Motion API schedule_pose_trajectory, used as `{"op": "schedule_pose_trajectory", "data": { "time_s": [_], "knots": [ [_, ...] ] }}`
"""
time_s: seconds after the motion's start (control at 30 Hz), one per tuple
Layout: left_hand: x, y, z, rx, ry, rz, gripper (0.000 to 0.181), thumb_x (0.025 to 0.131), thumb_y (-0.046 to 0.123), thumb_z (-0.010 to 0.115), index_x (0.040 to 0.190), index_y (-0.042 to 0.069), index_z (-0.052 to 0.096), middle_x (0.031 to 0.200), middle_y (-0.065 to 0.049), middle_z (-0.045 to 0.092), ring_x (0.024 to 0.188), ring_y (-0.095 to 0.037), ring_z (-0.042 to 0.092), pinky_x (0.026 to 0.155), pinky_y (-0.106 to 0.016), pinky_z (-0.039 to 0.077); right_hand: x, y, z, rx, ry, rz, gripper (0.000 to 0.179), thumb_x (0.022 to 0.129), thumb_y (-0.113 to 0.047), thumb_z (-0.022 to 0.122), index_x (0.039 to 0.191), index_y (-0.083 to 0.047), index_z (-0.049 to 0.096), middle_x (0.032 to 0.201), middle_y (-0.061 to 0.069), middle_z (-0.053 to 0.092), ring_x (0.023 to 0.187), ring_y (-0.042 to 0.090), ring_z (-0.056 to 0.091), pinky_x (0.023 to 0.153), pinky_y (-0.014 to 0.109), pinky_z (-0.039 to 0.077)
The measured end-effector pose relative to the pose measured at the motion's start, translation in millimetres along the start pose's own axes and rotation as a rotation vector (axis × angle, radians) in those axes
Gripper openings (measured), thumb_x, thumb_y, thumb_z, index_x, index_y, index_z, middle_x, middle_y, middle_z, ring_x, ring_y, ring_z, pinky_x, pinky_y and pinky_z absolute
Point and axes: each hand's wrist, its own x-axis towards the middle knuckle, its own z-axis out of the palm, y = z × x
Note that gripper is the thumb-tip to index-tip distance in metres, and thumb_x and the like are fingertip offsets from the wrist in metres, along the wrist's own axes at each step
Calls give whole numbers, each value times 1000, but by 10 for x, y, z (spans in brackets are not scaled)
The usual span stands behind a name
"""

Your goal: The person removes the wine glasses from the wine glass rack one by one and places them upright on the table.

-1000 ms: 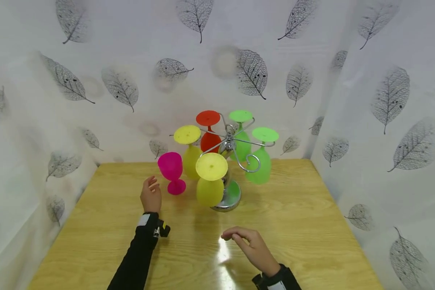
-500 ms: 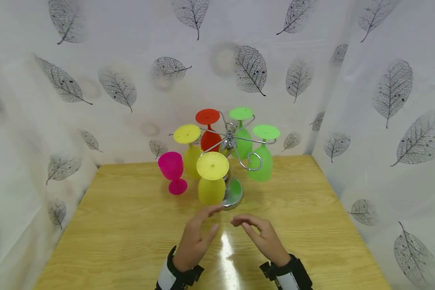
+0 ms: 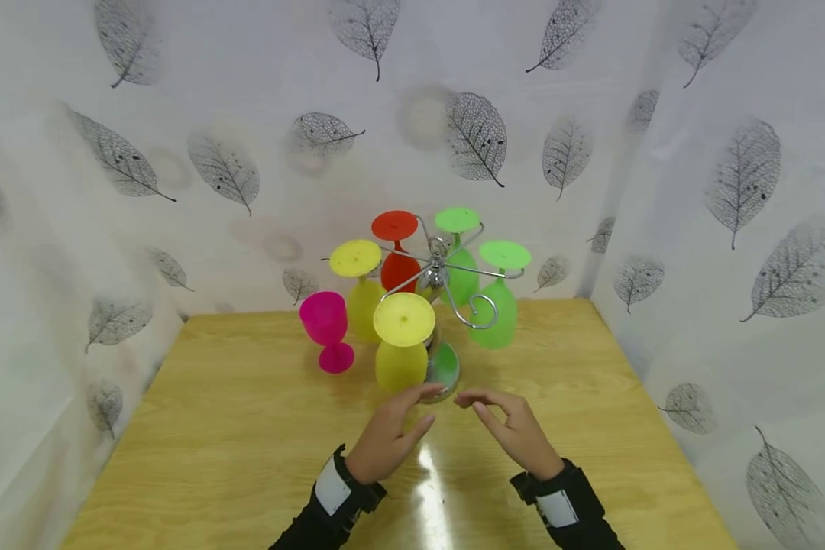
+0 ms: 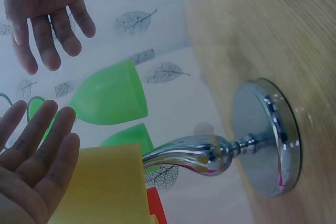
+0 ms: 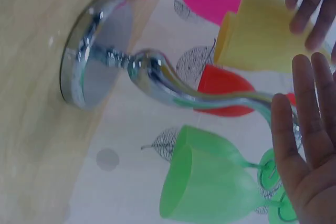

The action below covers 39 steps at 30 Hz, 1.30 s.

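My left hand point(image 3: 393, 434) and right hand point(image 3: 517, 429) hover with fingers extended, holding nothing, over the table in front of a chrome goblet rack point(image 3: 437, 273). Upside down on its arms hang a near yellow goblet point(image 3: 400, 368), a second yellow goblet point(image 3: 364, 309), a red goblet point(image 3: 399, 271), a front green goblet point(image 3: 495, 317) and a rear green goblet point(image 3: 462, 279). One front arm with a curled end point(image 3: 484, 315) bears no goblet. To the left, a pink goblet point(image 3: 325, 319) stands upright on the table. Both wrist views show palms facing the rack's stem point(image 5: 157, 80).
The wooden table point(image 3: 234, 428) meets a pale leaf-patterned curtain point(image 3: 261, 92) at its back and sides. The rack's round base point(image 4: 265, 140) rests on the table just beyond my hands.
My left hand has left the pink goblet's side and come right and toward me, beside the right hand. The right hand has shifted slightly right and forward. The goblets stay put.
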Motion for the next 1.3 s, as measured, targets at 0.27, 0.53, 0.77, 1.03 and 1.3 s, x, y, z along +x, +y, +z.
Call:
{"op": "schedule_pose_trajectory", "data": {
  "time_s": [0.27, 0.53, 0.77, 1.03, 1.3],
  "knots": [
    [-44, 17, -2, -25, -11, -52, 36, 96, 15, 52, 130, 8, 51, 130, -4, 58, 121, -18, 55, 101, -39, 47, 455, 278, -457, -134, 443, 111, 6, 86, -1, 63, 91, 3, 63, 76, 10, 63, 71, -3, 53, 66, 10, 45],
    [-139, 23, 61, -45, 40, -45, 33, 97, 18, 51, 128, 8, 53, 128, -5, 60, 119, -19, 56, 100, -38, 47, 878, 550, -748, -78, 422, 277, 43, 89, -10, 58, 124, 9, 41, 125, 24, 45, 121, 33, 40, 99, 49, 36],
    [-254, 16, 97, -21, 83, -56, 31, 95, 15, 52, 124, 6, 56, 123, -7, 62, 111, -18, 59, 95, -37, 50, 998, 619, -718, -26, 322, 311, 46, 95, -18, 55, 134, 2, 44, 144, 22, 39, 139, 36, 28, 113, 58, 22],
    [-401, -23, 123, -38, 138, -31, 25, 96, 12, 52, 120, 12, 58, 115, -1, 66, 104, -15, 62, 89, -34, 52, 1107, 632, -585, 60, 313, 260, 34, 96, -19, 52, 122, 3, 58, 133, 22, 54, 135, 34, 39, 117, 51, 22],
    [-349, -51, 96, -31, 147, -2, 25, 96, 11, 50, 120, 8, 58, 112, -3, 67, 103, -17, 63, 90, -36, 52, 1288, 616, -606, 106, 332, 184, 31, 97, -24, 51, 111, 1, 64, 125, 21, 60, 129, 32, 47, 116, 51, 25]
  ]
}}
